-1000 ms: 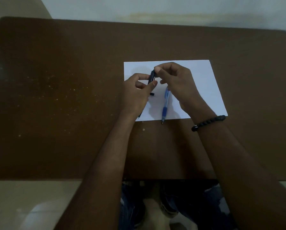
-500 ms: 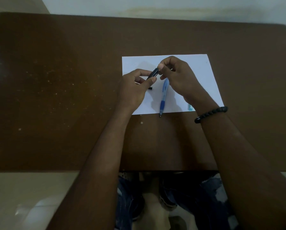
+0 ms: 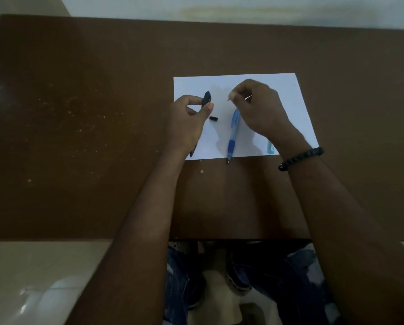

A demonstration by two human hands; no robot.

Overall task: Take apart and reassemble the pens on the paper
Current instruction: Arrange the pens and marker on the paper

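While the paper [image 3: 287, 99] is lying on the table [image 3: 102, 137], the left hand [image 3: 187, 123] is gripping the black pen [image 3: 206, 98] at 10 o'clock, and the right hand [image 3: 258, 109] is pinching a small, indistinct part. Disassembly is judged underway; the blue pen [image 3: 233, 131] is lying untouched at 6 o'clock, and a small black piece [image 3: 213, 118] is resting between the pens.

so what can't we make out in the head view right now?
- Right hand: pinches something tiny, too small and blurred to identify.
- Black pen: lower barrel hidden by the left hand gripping it.
- Teal item on the paper: partly covered by the right wrist.
- Small black piece: too small to say which part it is.
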